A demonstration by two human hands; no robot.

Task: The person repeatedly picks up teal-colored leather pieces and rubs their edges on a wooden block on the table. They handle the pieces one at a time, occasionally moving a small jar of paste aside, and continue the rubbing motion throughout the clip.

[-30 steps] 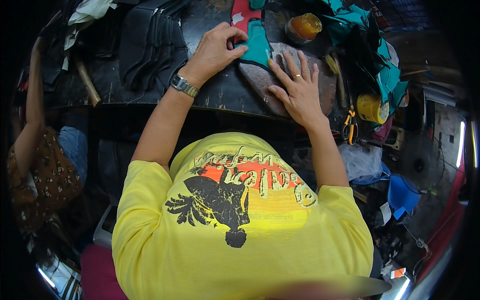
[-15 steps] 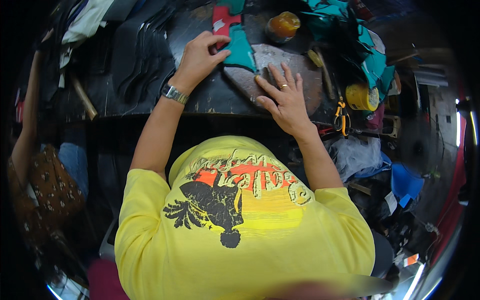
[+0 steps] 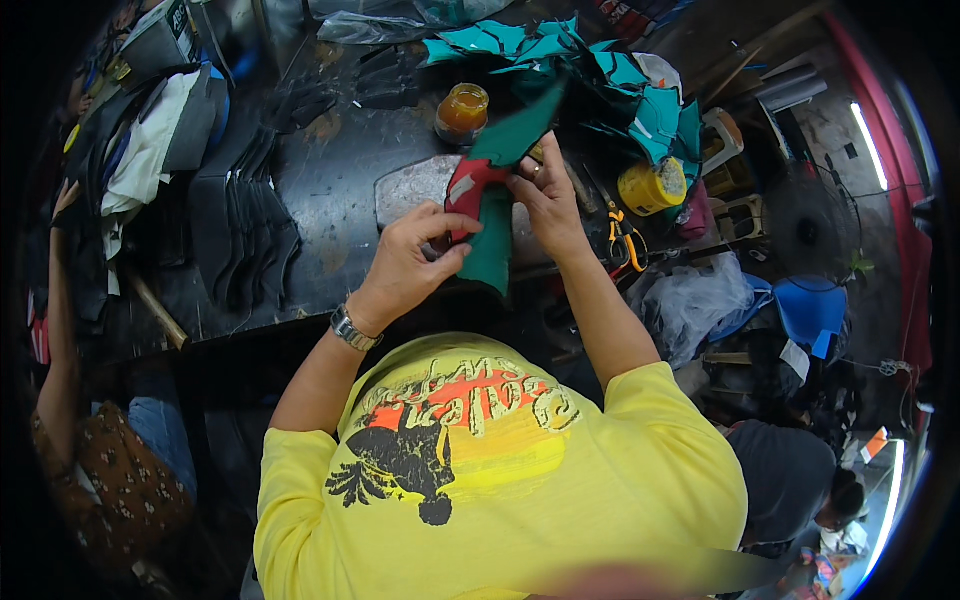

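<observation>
The dark, scuffed bench [image 3: 330,180] carried a row of black cut pieces [image 3: 240,230] toward its left edge and a heap of teal offcuts [image 3: 600,70] at its far right corner. A moment earlier both hands pressed the teal-and-red leather piece [image 3: 492,215] flat on the grey slab [image 3: 410,190]. Now it was lifted above the near edge: left hand [image 3: 405,265] pinching the red flap, right hand [image 3: 545,200] gripping the teal strip.

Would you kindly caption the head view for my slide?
Both hands, left hand and right hand, hold a teal and red piece above a dark workbench.
</observation>
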